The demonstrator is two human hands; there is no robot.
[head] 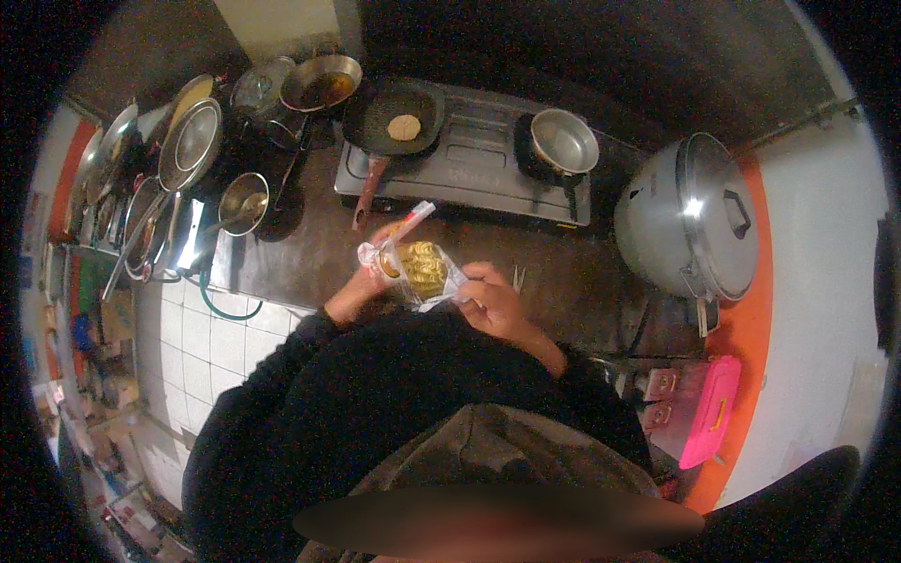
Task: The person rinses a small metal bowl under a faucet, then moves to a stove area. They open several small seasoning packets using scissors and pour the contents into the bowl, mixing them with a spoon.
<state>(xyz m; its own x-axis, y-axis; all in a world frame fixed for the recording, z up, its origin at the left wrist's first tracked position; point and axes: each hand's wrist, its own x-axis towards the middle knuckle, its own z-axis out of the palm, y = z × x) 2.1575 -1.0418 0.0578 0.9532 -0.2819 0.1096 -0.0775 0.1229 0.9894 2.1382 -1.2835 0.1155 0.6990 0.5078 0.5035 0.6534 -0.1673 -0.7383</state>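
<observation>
An opened packet of instant noodles (423,269) is between my hands, its wavy yellow noodle block showing. My left hand (366,281) grips the packet's left side, where the printed wrapper is bunched. My right hand (494,299) pinches the wrapper's right edge. Just beyond the right hand, scissors (519,277) lie on the dark counter; their handles are hidden. On the gas stove (475,179) beyond the hands, a dark frying pan (366,127) with a round, pale flat piece of food (404,128) is on the left burner, and a small metal saucepan (564,141) is on the right one.
A large lidded metal pot (669,218) stands at the right, above a pink-lidded plastic box (712,415). On the left are a steel bowl (243,204) with a ladle, another pan (321,83), a glass lid (263,86) and several hanging or stacked metal lids and pans (190,144).
</observation>
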